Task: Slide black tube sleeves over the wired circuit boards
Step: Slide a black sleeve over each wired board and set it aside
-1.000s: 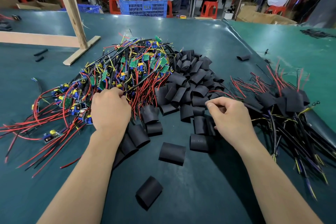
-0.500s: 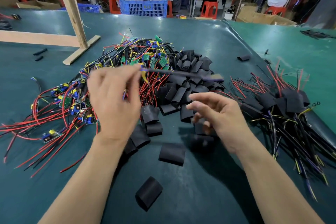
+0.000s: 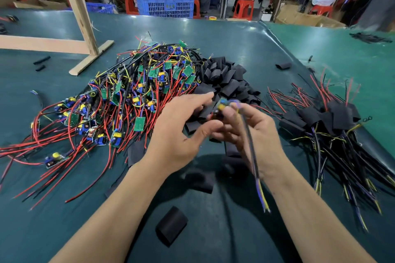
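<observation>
The right hand (image 3: 254, 134) pinches a small circuit board (image 3: 221, 106) above the desk (image 3: 224, 36), its black lead (image 3: 251, 151) trailing over the wrist; the left hand (image 3: 181, 132) hovers beside it, fingers loosely spread. Motion blur hides the grip's detail. Matte black sleeves (image 3: 226, 79) lie heaped behind, one flattened sleeve (image 3: 171, 225) on bare mat nearby.

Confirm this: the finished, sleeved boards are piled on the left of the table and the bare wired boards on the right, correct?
Reversed. The head view shows the sleeved boards piled on the right of the table, and the bare wired boards on the left.
</observation>
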`<state>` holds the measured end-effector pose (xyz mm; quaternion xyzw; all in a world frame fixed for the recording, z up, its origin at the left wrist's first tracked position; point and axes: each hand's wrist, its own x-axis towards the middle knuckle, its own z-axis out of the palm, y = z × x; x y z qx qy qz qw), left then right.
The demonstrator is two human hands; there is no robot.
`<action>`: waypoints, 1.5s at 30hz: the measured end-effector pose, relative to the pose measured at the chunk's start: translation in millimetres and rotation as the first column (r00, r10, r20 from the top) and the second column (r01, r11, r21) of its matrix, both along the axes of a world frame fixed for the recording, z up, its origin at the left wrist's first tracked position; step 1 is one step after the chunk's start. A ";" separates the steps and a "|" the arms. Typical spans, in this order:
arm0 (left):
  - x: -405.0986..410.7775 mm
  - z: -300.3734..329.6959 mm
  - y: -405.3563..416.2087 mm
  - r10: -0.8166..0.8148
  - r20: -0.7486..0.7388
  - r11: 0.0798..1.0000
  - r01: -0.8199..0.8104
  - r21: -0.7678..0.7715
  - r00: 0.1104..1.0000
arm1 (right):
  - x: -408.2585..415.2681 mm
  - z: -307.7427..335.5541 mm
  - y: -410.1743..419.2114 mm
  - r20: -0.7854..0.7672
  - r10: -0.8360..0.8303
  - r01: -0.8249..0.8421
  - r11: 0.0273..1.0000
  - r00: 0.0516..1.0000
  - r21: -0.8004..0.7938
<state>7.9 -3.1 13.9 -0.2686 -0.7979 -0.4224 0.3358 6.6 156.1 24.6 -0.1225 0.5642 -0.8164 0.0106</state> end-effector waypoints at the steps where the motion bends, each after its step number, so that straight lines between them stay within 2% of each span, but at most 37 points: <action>1: 1.3 -0.6 -1.1 -0.009 0.057 1.000 0.009 0.000 0.998 | -0.8 2.1 1.7 0.030 -0.030 0.031 0.998 0.999 -0.058; 2: 1.3 -1.0 -2.4 0.003 0.083 1.000 -0.001 -0.014 0.997 | -1.8 4.2 3.9 0.060 -0.053 0.059 0.992 0.997 -0.110; 4: -0.2 -2.1 -4.3 0.028 0.041 0.998 -0.026 -0.057 0.999 | -2.8 8.0 9.6 0.120 -0.078 0.095 0.984 0.990 -0.151; 8: -3.7 -2.0 -7.6 0.057 0.009 0.996 -0.056 -0.065 0.998 | -4.2 12.2 17.3 0.194 -0.077 0.097 0.991 0.978 -0.097; 12: -7.8 0.3 -16.5 0.139 -0.010 0.990 -0.139 -0.018 0.990 | -4.6 15.4 23.2 0.192 -0.122 0.128 0.992 0.974 -0.021; 15: -9.6 1.6 -22.9 0.148 0.068 0.989 -0.148 0.004 0.987 | -5.5 15.5 27.7 0.189 -0.141 0.155 0.986 0.972 -0.061; 20: -8.4 0.7 -23.7 0.101 0.334 0.981 -0.149 0.121 0.937 | -7.4 13.3 30.0 0.214 -0.069 0.084 0.995 0.974 -0.061; 24: -7.2 1.1 -19.9 0.076 0.359 0.968 -0.155 0.196 0.930 | -9.0 12.0 33.3 0.239 -0.034 0.052 0.996 0.971 -0.068; 28: -8.9 2.0 -21.9 0.080 0.374 0.953 -0.180 0.243 0.924 | -12.8 11.2 35.5 0.228 -0.132 0.160 0.981 0.965 -0.112; 30: -10.7 2.6 -27.9 0.156 0.359 0.947 -0.242 0.211 0.920 | -15.7 13.3 40.2 0.251 -0.189 0.243 0.947 0.949 -0.208; 32: -10.4 4.1 -39.9 0.192 0.342 0.963 -0.244 0.116 0.920 | -17.6 15.8 48.1 0.279 -0.220 0.301 0.908 0.935 -0.291; 34: -6.3 8.1 -52.8 0.133 0.385 0.988 -0.093 -0.121 0.914 | -18.3 17.0 54.1 0.301 -0.227 0.324 0.886 0.926 -0.331; 35: -4.4 10.2 -57.3 0.105 0.438 0.971 0.002 -0.238 0.893 | -18.6 17.1 55.5 0.307 -0.220 0.322 0.884 0.926 -0.339; 38: -3.0 12.7 -62.8 0.142 0.567 0.900 0.133 -0.415 0.811 | -17.6 17.6 54.7 0.320 -0.196 0.300 0.900 0.927 -0.316; 40: -3.6 13.0 -62.5 0.168 0.548 0.893 0.109 -0.437 0.819 | -17.0 18.4 54.3 0.311 -0.190 0.283 0.915 0.931 -0.286; 43: -3.2 12.5 -58.0 0.142 0.418 0.930 0.024 -0.367 0.897 | -16.2 19.0 55.8 0.298 -0.190 0.274 0.922 0.936 -0.274; 45: -4.9 9.0 -52.2 0.240 0.309 0.913 -0.106 -0.393 0.920 | -15.9 18.6 56.4 0.290 -0.198 0.275 0.927 0.936 -0.254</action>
